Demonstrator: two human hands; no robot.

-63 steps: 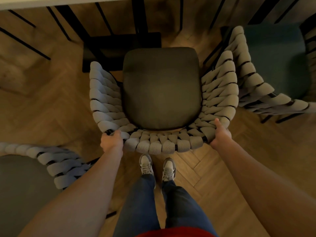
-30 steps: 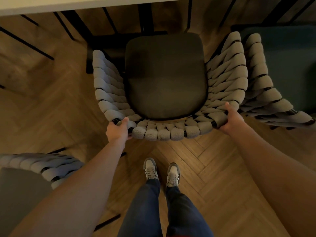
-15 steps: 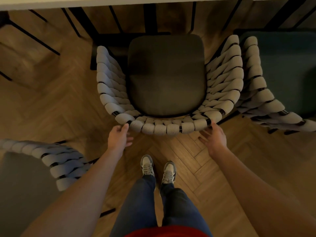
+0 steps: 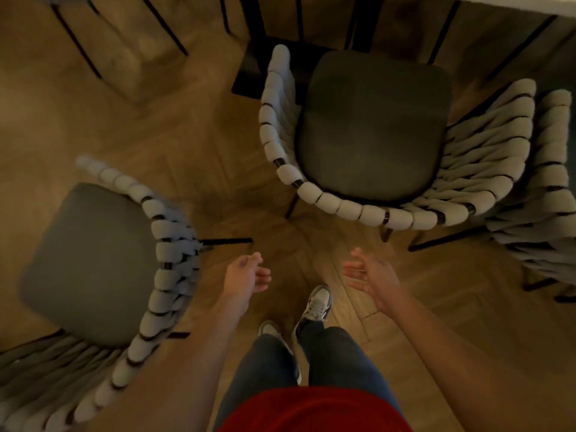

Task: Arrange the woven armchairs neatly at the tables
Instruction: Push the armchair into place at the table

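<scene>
Thick rope weave wraps the armchair (image 4: 103, 266) standing askew on the floor at our left, well apart from the desk (image 4: 530, 3); we judge it stiff and moderately heavy, best held on its curved back rim. Left hand (image 4: 246, 275) and right hand (image 4: 371, 275) hover loosely open, each grip empty.

A warm brown wooden herringbone parquet floor (image 4: 461, 313) is seen from above, dimly lit, with a brighter patch of light lying low in the middle of the view. A pale tabletop edge (image 4: 542, 4) is cut off at the upper right corner, and thin black metal table legs (image 4: 442, 32) are set on the floor below it. More slender black legs (image 4: 78, 45) are seen at the upper left.
</scene>
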